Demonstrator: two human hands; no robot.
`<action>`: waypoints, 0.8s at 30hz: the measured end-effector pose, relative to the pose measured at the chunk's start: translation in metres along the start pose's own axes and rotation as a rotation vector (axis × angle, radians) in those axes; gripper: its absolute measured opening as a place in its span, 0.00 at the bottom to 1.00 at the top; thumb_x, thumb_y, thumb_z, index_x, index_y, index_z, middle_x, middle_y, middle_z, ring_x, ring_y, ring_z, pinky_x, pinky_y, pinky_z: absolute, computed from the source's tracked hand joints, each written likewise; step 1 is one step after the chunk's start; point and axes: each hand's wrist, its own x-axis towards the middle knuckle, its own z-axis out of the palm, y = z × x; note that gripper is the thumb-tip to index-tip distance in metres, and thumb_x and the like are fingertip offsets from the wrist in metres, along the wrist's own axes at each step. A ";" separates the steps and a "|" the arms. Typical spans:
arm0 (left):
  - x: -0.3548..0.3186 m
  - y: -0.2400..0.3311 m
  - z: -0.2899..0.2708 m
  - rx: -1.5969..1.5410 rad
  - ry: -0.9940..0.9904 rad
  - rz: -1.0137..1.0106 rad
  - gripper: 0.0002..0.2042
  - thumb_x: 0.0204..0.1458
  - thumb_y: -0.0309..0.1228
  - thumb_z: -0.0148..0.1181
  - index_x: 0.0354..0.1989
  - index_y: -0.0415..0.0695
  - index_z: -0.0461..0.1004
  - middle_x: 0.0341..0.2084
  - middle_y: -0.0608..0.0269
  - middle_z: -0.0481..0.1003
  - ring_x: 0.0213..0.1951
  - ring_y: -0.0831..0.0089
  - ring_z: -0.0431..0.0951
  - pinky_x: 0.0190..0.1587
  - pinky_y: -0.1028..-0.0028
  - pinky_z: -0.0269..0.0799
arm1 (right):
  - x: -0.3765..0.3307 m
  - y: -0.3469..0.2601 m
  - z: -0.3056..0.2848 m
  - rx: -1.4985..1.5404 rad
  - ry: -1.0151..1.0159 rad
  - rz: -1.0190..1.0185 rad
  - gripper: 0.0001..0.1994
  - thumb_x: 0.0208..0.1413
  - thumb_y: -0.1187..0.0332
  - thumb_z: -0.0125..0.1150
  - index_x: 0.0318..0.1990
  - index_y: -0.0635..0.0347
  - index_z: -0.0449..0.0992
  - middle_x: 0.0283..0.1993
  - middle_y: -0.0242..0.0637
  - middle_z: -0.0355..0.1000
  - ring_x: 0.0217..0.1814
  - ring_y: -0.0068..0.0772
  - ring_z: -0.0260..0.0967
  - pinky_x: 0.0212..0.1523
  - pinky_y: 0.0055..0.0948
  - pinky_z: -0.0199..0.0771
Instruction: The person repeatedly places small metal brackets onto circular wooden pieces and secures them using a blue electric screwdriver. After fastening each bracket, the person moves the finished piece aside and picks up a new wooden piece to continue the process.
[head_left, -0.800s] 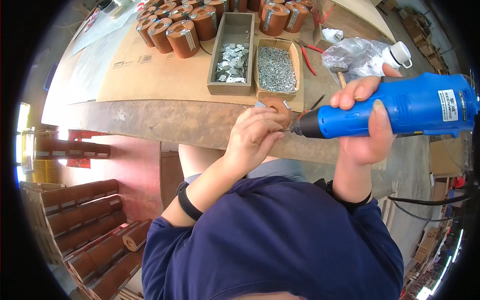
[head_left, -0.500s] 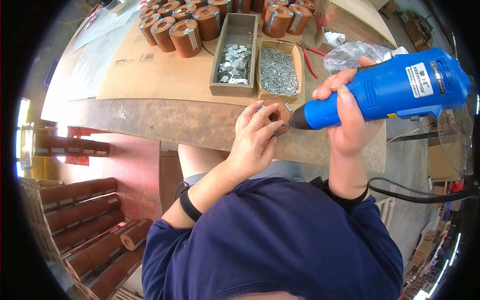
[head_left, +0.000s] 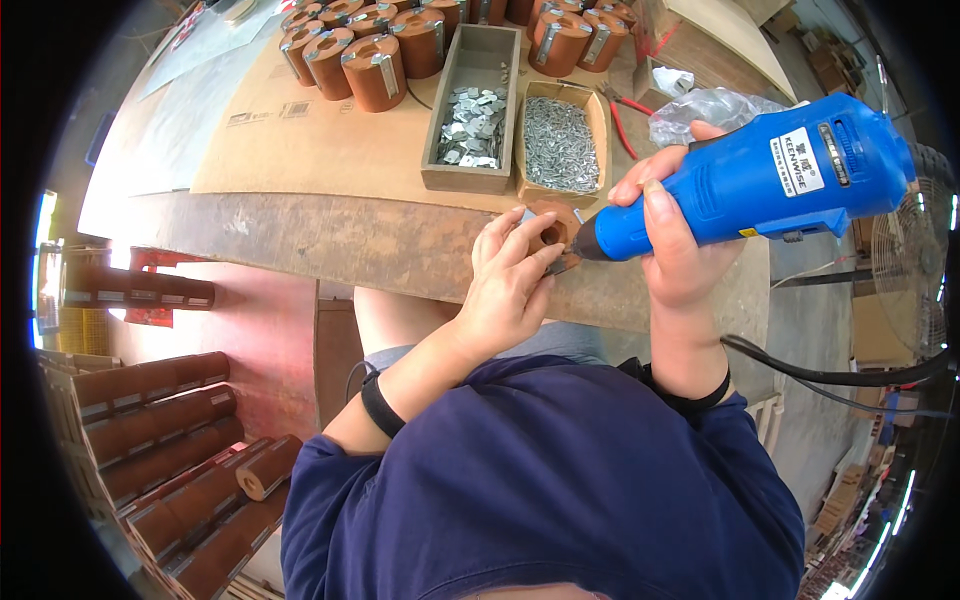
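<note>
Resting at the near edge of the worktop (head_left: 330, 235), the left hand (head_left: 510, 285) has its grip closed around a small brown block (head_left: 550, 225). The right hand (head_left: 670, 235) grips a blue power tool (head_left: 770, 185), its tip touching the block. Two trays of metal parts (head_left: 475, 110) sit just behind.

Left hand (head_left: 510, 285): centre of frame, forearm rising from lower left, dark band at wrist, fingers curled closed in a grip. Right hand (head_left: 672, 245): right of centre, forearm upright, dark band at wrist, fingers and thumb wrapped tight in a grip.
</note>
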 end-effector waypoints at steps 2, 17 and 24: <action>0.000 0.000 -0.002 0.007 -0.021 -0.009 0.16 0.36 0.22 0.56 0.38 0.40 0.71 0.51 0.52 0.61 0.54 0.47 0.54 0.55 0.56 0.50 | 0.001 0.000 0.002 0.031 0.001 0.012 0.24 0.44 0.77 0.50 0.50 0.68 0.51 0.28 0.39 0.64 0.28 0.31 0.66 0.33 0.31 0.70; 0.007 -0.011 0.012 0.135 -0.004 -0.099 0.26 0.23 0.36 0.70 0.36 0.45 0.69 0.53 0.44 0.54 0.57 0.43 0.49 0.56 0.51 0.47 | 0.003 0.006 0.016 0.030 -0.004 0.027 0.21 0.44 0.81 0.50 0.47 0.63 0.54 0.28 0.38 0.64 0.27 0.28 0.65 0.31 0.28 0.68; 0.009 -0.018 0.021 0.102 0.053 -0.066 0.22 0.23 0.33 0.70 0.31 0.45 0.69 0.51 0.43 0.56 0.55 0.43 0.54 0.55 0.53 0.51 | 0.003 0.006 0.016 0.018 -0.049 0.049 0.20 0.44 0.81 0.50 0.46 0.63 0.54 0.27 0.37 0.64 0.27 0.28 0.65 0.31 0.28 0.68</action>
